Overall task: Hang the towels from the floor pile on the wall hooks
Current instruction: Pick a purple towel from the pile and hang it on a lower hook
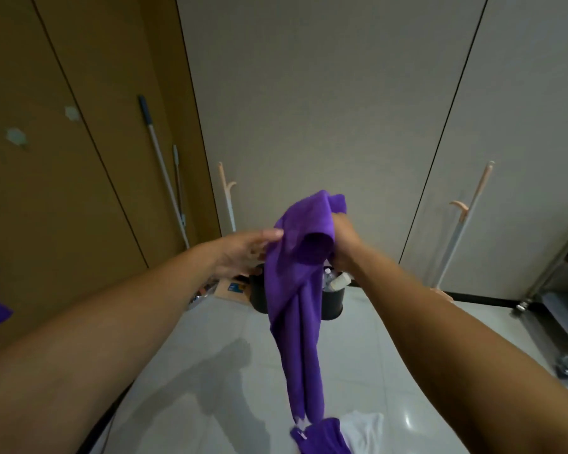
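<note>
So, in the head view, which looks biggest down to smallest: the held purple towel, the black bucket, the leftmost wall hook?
1. purple towel, though nearness to the camera enlarges it.
2. black bucket, partly hidden behind the towel.
3. leftmost wall hook, smallest.

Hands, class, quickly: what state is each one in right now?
Left hand: open, straight fingers touching the long purple cloth towel.
Right hand: closed, gripping that towel's bunched top.
</note>
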Available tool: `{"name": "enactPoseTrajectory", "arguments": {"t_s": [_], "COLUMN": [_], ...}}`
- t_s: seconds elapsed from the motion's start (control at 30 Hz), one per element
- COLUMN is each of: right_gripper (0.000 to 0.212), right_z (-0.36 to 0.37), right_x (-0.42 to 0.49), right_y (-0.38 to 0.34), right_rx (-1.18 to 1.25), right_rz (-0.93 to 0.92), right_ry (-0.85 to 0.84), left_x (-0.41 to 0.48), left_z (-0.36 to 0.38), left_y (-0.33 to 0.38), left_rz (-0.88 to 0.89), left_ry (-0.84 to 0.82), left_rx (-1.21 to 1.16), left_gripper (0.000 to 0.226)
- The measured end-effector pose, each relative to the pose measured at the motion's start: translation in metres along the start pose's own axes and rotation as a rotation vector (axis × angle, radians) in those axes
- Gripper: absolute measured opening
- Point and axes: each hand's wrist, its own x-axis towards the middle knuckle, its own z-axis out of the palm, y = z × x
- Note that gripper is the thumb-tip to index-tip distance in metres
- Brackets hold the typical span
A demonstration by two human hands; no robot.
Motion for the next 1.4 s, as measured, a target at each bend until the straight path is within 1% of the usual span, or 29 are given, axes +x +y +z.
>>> {"name": "enactPoseTrajectory", "arguments": {"t_s": [0.07,0.1,0.13,0.17,0.2,0.27,0.3,0.37,0.4,0.47,0.53,0.6,0.67,0.73,0.8,0.9,1.0,1.07,1.1,1.13,1.2,1.23,1.27,1.3,1.33,1.4], "right_gripper": [0.019,0.020,0.022,0.022,0.019,0.010,0.018,0.046,0.050,0.048,0.043,0.033,0.026,0.019,0.018,0.029,0.033,0.036,0.038,0.034,0.018,0.018,0.020,0.022,0.023,0.025], "right_z": [0.002,0.004,0.006,0.008,0.011,0.013,0.013,0.010,0.009,0.008,0.007,0.008,0.008,0.006,0.005,0.009,0.008,0.001,-0.001,-0.002,0.001,0.002,0.002,0.000,-0.002,-0.008], "right_x": [0.000,0.000,0.000,0.001,0.002,0.003,0.001,-0.001,-0.003,-0.008,-0.011,-0.015,-0.013,-0.011,-0.010,-0.007,-0.002,0.002,0.002,0.000,-0.009,-0.012,-0.012,-0.008,-0.004,0.003], "right_y": [-0.017,-0.024,-0.030,-0.033,-0.035,-0.033,-0.028,-0.015,-0.009,0.002,0.012,0.017,0.020,0.019,0.016,0.013,0.011,0.012,0.017,0.026,0.048,0.055,0.059,0.057,0.052,0.039], "right_rx": [0.093,0.122,0.134,0.128,0.109,0.081,0.066,0.016,0.017,0.081,0.155,0.231,0.315,0.363,0.377,0.402,0.567,0.732,0.739,0.653,0.290,0.146,0.091,0.129,0.217,0.390], "right_rz": [0.071,0.110,0.135,0.143,0.135,0.121,0.130,0.175,0.201,0.270,0.301,0.300,0.292,0.271,0.257,0.232,0.159,0.099,0.105,0.147,0.296,0.351,0.367,0.343,0.294,0.207], "right_ry": [-0.071,-0.106,-0.132,-0.147,-0.150,-0.148,-0.152,-0.162,-0.196,-0.298,-0.360,-0.392,-0.349,-0.254,-0.215,-0.192,-0.092,-0.116,-0.158,-0.206,-0.333,-0.391,-0.403,-0.366,-0.304,-0.210], "left_x": [-0.006,-0.009,-0.010,-0.010,-0.010,-0.010,-0.010,-0.012,-0.013,-0.015,-0.016,-0.018,-0.020,-0.023,-0.025,-0.022,-0.018,-0.016,-0.015,-0.015,-0.013,-0.013,-0.014,-0.014,-0.014,-0.017], "left_z": [-0.001,0.004,0.009,0.016,0.021,0.027,0.027,0.024,0.021,0.014,0.008,0.004,0.000,-0.003,-0.005,-0.010,-0.015,-0.017,-0.018,-0.018,-0.019,-0.019,-0.020,-0.021,-0.024,-0.035], "left_y": [-0.021,-0.026,-0.029,-0.029,-0.027,-0.018,-0.012,0.001,0.007,0.017,0.022,0.023,0.022,0.021,0.021,0.023,0.024,0.022,0.022,0.022,0.020,0.020,0.019,0.018,0.017,0.013], "left_rz": [-0.113,-0.147,-0.158,-0.140,-0.099,-0.003,0.041,0.117,0.148,0.186,0.187,0.154,0.127,0.100,0.072,0.023,-0.036,-0.057,-0.054,-0.049,-0.045,-0.046,-0.047,-0.049,-0.056,-0.078], "left_ry": [-0.209,-0.255,-0.254,-0.215,-0.168,-0.093,-0.072,-0.036,-0.020,-0.023,-0.050,-0.096,-0.136,-0.158,-0.161,-0.091,0.080,0.200,0.238,0.249,0.219,0.195,0.176,0.173,0.185,0.255], "left_rx": [0.087,0.160,0.213,0.224,0.185,0.014,-0.093,-0.304,-0.393,-0.499,-0.497,-0.458,-0.406,-0.348,-0.323,-0.323,-0.321,-0.318,-0.328,-0.348,-0.377,-0.380,-0.377,-0.362,-0.343,-0.254], "left_gripper": [0.089,0.086,0.080,0.074,0.068,0.056,0.049,0.039,0.041,0.050,0.049,0.051,0.054,0.052,0.054,0.045,0.030,0.019,0.012,0.008,0.014,0.018,0.020,0.019,0.016,0.009]}}
